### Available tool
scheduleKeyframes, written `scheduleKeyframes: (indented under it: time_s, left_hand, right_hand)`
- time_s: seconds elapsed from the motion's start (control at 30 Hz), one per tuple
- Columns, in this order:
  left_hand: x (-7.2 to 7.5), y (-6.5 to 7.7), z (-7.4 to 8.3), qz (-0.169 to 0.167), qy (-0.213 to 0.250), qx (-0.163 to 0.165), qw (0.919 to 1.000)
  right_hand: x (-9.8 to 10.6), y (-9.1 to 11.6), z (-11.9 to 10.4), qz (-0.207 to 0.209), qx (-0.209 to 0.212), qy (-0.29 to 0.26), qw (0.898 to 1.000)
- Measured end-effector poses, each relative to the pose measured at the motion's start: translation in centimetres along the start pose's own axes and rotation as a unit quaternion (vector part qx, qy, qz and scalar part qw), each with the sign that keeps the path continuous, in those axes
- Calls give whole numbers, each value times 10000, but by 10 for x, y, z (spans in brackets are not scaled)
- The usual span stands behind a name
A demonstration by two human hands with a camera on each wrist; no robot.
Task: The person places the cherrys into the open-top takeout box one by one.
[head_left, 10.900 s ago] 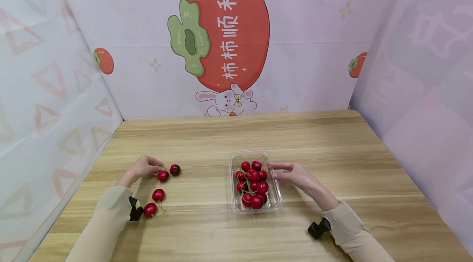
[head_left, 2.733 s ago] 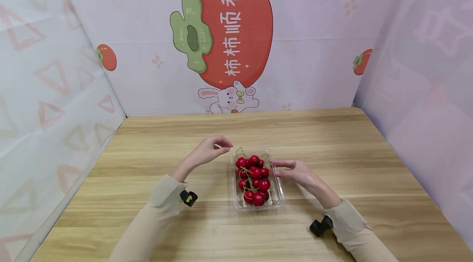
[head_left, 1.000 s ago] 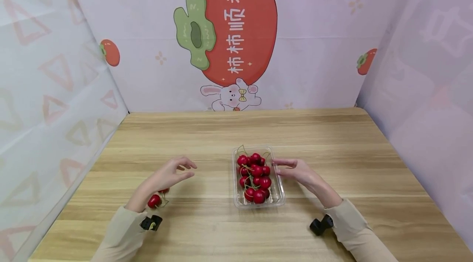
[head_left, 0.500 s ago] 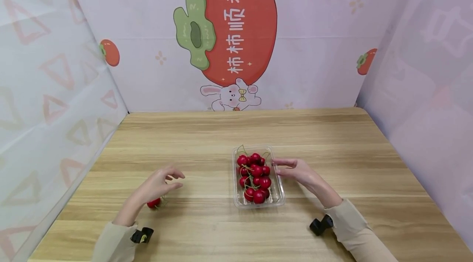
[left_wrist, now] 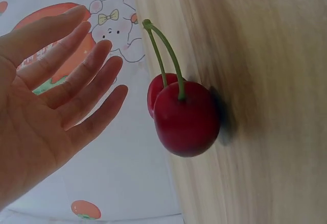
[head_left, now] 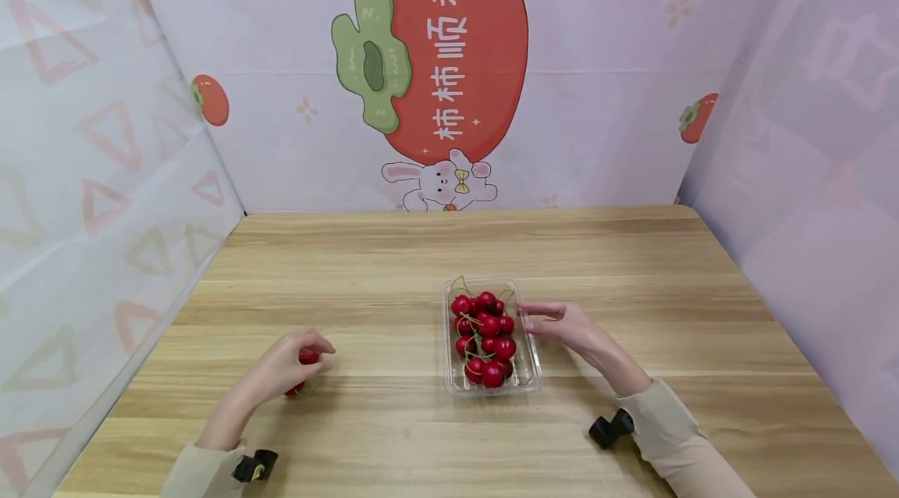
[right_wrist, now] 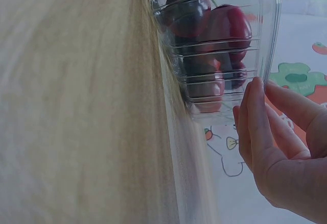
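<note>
My left hand [head_left: 291, 364] hovers over the left part of the table, fingers loosely extended and apart. Beside it sits a pair of red cherries [left_wrist: 187, 119] with green stems joined at the top. In the head view the hand partly covers that pair. In the left wrist view the fingers are spread and a gap separates them from the fruit. A clear plastic box [head_left: 531, 382] near the table's middle holds several red cherries [head_left: 493, 373]. My right hand [head_left: 572, 332] touches the box's right side with its fingertips, close to the rim in the right wrist view.
The wood-grain table [head_left: 393, 435] carries the box and the loose pair. A white printed cloth [head_left: 590, 131] stands along its far edge, and similar cloths rise on both sides. Each sleeve has a black wrist camera [head_left: 611, 429] at the cuff.
The cherry pair that lay farther back on the left is gone from there. My left hand has moved from the box's far-left corner back leftward and down to the remaining pair. The right hand stays.
</note>
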State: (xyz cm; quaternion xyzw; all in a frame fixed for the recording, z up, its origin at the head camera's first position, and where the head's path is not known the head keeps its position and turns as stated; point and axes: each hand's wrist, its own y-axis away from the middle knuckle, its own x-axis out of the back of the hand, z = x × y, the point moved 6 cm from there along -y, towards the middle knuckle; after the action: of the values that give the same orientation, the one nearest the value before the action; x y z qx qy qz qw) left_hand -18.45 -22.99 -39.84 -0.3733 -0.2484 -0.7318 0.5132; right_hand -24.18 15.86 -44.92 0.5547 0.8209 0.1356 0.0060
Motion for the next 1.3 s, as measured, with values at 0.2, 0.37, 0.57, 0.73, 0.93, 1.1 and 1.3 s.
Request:
scheduleKeyframes:
  time_s: [0.2,0.37,0.57,0.73,0.93,1.1,1.3]
  left_hand:
    - [0,5,-2,25,-96,28,9999]
    - [0,10,-4,66,-180,-105,9998]
    - [0,15,-8,180,-162,-185,9995]
    - [0,17,-14,208,-299,18,9993]
    - [-1,20,-19,198,-292,181,9992]
    - [-2,22,-22,225,-538,-81,9983]
    - [-3,22,-27,173,-501,-69,9986]
  right_hand:
    - [1,-1,1,26,12,-20,10000]
    - [0,-1,2,67,-10,6,10000]
    - [1,-1,3,132,-32,81,9999]
    - [1,-2,3,124,-29,30,9999]
    - [0,-1,3,101,-36,14,9999]
    - [0,-1,2,69,-24,39,10000]
    - [-1,-1,1,25,-16,-2,10000]
